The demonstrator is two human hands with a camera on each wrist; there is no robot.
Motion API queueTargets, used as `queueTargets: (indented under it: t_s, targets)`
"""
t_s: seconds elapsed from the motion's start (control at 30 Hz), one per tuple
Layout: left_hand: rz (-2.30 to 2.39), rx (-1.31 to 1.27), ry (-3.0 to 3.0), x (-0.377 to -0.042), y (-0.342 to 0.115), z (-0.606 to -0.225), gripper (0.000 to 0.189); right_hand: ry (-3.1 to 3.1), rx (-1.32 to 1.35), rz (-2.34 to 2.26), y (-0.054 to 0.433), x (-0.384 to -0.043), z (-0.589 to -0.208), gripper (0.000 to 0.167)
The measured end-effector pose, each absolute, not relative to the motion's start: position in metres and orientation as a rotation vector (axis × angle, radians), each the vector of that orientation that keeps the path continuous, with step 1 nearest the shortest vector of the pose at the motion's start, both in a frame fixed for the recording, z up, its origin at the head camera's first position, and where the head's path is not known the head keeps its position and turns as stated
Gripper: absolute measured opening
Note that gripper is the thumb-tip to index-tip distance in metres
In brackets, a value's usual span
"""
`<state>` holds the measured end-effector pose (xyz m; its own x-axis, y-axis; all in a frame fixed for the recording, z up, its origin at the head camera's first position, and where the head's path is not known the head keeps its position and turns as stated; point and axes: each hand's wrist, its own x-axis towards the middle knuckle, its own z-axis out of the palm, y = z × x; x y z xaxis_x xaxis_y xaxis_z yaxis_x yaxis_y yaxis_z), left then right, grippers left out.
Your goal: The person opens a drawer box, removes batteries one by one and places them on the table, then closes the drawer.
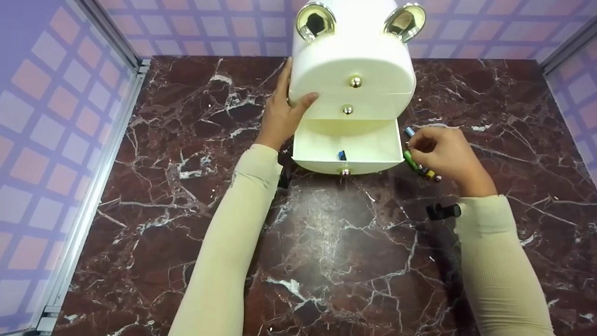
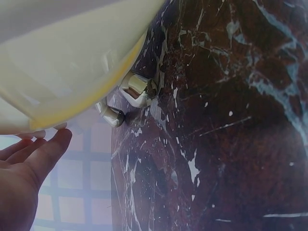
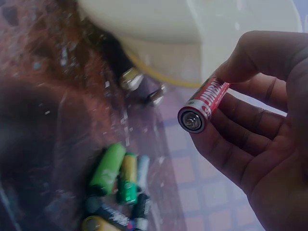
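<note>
A white cabinet point(image 1: 322, 100) with rounded front and three stacked drawers stands at the back; its bottom drawer point(image 1: 322, 140) is pulled out. Inside that drawer lies a small blue and black battery point(image 1: 343, 155). My left hand point(image 1: 280, 116) rests against the cabinet's left side, fingers extended and thumb on the front. Right of the drawer, my right hand point(image 1: 445, 151) pinches a red battery point(image 3: 207, 103) between thumb and fingers, metal end showing in the right wrist view. Below it on the table lie a green battery point(image 3: 108, 168), a yellow and green battery point(image 3: 128, 178) and several others.
Gold ear-shaped ornaments point(image 1: 316, 22) top the cabinet, and gold knobs point(image 1: 355, 81) stick out from its drawers. Shiny metal feet point(image 2: 139, 89) hold its base off the dark marbled table point(image 1: 326, 261). Checked panels point(image 1: 46, 116) border the table at the left, back and right.
</note>
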<state>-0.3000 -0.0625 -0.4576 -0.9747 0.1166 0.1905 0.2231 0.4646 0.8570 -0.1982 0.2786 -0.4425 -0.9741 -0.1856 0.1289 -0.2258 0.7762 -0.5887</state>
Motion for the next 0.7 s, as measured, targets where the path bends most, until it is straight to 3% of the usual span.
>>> queueTargets:
  t_s: [0.7]
  targets:
    - [-1.566, -0.287, -2.595, -0.299, -0.063, -0.459, 0.098, -3.143, 0.412, 0.622, 0.269, -0.199, -0.483, 0.007]
